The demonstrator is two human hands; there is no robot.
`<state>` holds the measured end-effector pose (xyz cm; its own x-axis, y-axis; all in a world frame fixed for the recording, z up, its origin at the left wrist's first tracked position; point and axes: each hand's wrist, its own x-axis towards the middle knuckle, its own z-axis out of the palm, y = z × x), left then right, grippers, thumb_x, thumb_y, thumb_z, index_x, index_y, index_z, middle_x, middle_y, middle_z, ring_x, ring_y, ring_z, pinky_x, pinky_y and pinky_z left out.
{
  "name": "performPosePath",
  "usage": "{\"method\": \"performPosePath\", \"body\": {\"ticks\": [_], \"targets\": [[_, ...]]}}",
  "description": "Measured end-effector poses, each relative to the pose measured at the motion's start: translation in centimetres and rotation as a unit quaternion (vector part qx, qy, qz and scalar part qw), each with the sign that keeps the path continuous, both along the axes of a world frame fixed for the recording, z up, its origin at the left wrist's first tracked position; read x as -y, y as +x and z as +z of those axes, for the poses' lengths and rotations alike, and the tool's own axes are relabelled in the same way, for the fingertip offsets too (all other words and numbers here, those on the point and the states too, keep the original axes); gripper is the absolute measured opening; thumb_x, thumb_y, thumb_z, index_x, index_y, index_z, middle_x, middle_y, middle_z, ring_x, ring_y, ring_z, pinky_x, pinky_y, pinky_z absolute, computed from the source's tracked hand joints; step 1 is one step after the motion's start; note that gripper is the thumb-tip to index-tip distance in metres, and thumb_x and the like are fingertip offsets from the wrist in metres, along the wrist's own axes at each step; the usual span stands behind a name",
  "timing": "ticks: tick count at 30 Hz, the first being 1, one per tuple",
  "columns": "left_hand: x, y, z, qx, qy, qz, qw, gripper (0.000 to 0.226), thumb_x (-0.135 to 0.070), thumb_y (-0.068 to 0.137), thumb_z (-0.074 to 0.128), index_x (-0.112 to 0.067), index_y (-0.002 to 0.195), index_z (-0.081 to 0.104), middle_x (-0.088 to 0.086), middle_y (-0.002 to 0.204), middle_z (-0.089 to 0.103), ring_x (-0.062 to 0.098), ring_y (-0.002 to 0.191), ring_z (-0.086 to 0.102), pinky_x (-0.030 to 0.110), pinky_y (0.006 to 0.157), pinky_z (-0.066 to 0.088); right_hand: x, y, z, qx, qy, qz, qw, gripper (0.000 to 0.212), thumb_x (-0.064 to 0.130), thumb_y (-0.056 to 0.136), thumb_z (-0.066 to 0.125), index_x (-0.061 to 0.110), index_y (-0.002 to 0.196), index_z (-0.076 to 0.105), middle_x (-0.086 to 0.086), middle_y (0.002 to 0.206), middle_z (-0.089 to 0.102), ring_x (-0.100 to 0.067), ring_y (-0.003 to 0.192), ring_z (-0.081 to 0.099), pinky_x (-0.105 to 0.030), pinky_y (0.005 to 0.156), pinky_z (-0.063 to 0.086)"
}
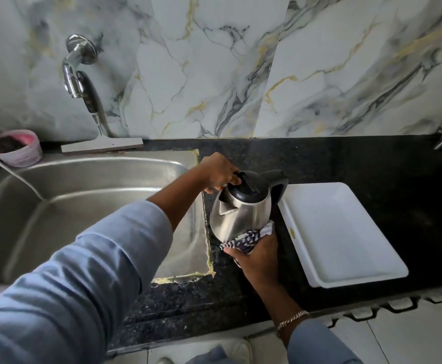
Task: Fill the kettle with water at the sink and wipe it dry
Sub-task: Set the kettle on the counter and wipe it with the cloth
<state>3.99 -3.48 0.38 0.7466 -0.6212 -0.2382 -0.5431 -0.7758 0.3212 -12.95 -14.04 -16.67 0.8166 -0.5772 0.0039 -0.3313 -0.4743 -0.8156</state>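
The steel kettle (243, 206) stands on the dark bench (346, 161) between the sink (83, 195) and a white tray (346, 232) (lid shut). The left hand (220, 174) grips its black handle, fingers wrapped closed. The right hand (259, 261) presses a checked cloth (248, 239) against the kettle's lower side, fingers clutching the cloth.

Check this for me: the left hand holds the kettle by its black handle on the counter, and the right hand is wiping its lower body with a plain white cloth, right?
Not quite. The head view shows the cloth is blue-and-white checked, not plain white. The rest holds: the left hand holds the kettle by its black handle on the counter, and the right hand wipes its lower body.
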Motion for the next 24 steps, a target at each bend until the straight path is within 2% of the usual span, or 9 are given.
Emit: {"method": "performPosePath", "body": {"ticks": [3,7,8,10,13,15,17,19,24], "targets": [[0.7,-1.8,-0.8,0.081,-0.134,0.095,0.983,0.028,-0.022,0.09,0.059,-0.008,0.112,0.071,0.012,0.107,0.072,0.031,0.102,0.066,0.036,0.086,0.054,2.4,0.1,2.2,-0.047,-0.009,0.032,0.998,0.101,0.031,0.055,0.101,0.002,0.139,0.053,-0.017,0.133,0.068,-0.034,0.125,0.064,-0.04,0.102,0.052],[2.6,-9.0,-3.0,0.171,-0.427,0.065,0.885,0.02,-0.024,0.087,0.061,-0.013,0.102,0.069,0.005,0.1,0.073,0.018,0.094,0.062,0.028,0.083,0.048,6.1,-1.7,6.2,-0.004,-0.004,0.072,0.997,0.083,0.049,0.056,0.096,0.023,0.126,0.057,0.015,0.099,0.074,-0.002,0.091,0.073,-0.014,0.075,0.051],[3.2,-10.8,-3.7,0.116,-0.432,0.024,0.894,0.029,-0.03,0.086,0.063,-0.016,0.111,0.066,0.003,0.105,0.071,0.015,0.097,0.062,0.026,0.085,0.048,7.3,-2.2,7.4,0.013,-0.003,0.087,0.996,0.088,0.054,0.053,0.093,0.029,0.127,0.052,0.021,0.095,0.07,0.008,0.084,0.069,-0.009,0.071,0.049],[5.1,-12.6,-5.2,-0.101,-0.411,0.002,0.906,0.045,-0.032,0.084,0.069,-0.019,0.126,0.059,0.006,0.113,0.07,0.015,0.102,0.065,0.024,0.088,0.052,10.1,-2.6,9.7,0.013,-0.013,0.119,0.993,0.092,0.055,0.053,0.088,0.036,0.13,0.041,0.014,0.099,0.068,-0.003,0.087,0.07,-0.019,0.075,0.056],[9.7,-12.8,-6.3,-0.358,-0.44,0.083,0.819,0.024,-0.011,0.089,0.066,-0.006,0.112,0.062,0.024,0.097,0.068,0.024,0.074,0.068,0.029,0.06,0.061,16.3,-2.5,11.8,-0.04,-0.001,0.18,0.983,0.094,0.042,0.056,0.093,0.041,0.129,0.035,0.002,0.12,0.062,-0.016,0.101,0.069,-0.032,0.087,0.057],[13.1,-12.2,-6.8,-0.373,-0.45,0.203,0.785,0.002,-0.005,0.089,0.064,-0.004,0.09,0.064,0.024,0.093,0.068,0.022,0.059,0.065,0.03,0.047,0.06,20.4,-2.1,12.1,-0.059,0.083,0.186,0.977,0.081,0.03,0.055,0.089,0.038,0.121,0.043,-0.002,0.129,0.058,-0.009,0.105,0.065,-0.019,0.084,0.055],[16.1,-11.7,-7.4,-0.381,-0.445,0.307,0.75,0.01,-0.009,0.086,0.067,-0.004,0.078,0.065,0.026,0.098,0.072,0.025,0.057,0.067,0.032,0.045,0.06,24.0,-1.3,11.2,-0.052,0.123,0.147,0.98,0.067,0.012,0.057,0.083,0.036,0.11,0.05,-0.008,0.13,0.058,-0.005,0.101,0.062,-0.011,0.072,0.053],[18.1,-11.5,-8.0,-0.396,-0.418,0.36,0.734,0.016,-0.013,0.083,0.07,0.001,0.08,0.066,0.028,0.1,0.073,0.034,0.06,0.071,0.039,0.052,0.063,26.6,-0.1,9.1,-0.05,0.073,0.116,0.989,0.063,0.0,0.065,0.086,0.034,0.105,0.054,-0.009,0.126,0.061,-0.01,0.105,0.062,-0.024,0.08,0.056],[19.0,-12.5,-8.4,-0.397,-0.318,0.347,0.788,0.023,-0.01,0.083,0.063,0.007,0.098,0.061,0.026,0.1,0.073,0.039,0.078,0.075,0.051,0.074,0.063,27.4,1.1,4.0,-0.128,-0.101,0.2,0.966,0.025,0.002,0.079,0.08,0.021,0.095,0.075,-0.011,0.106,0.074,-0.032,0.104,0.07,-0.044,0.094,0.056]]}}
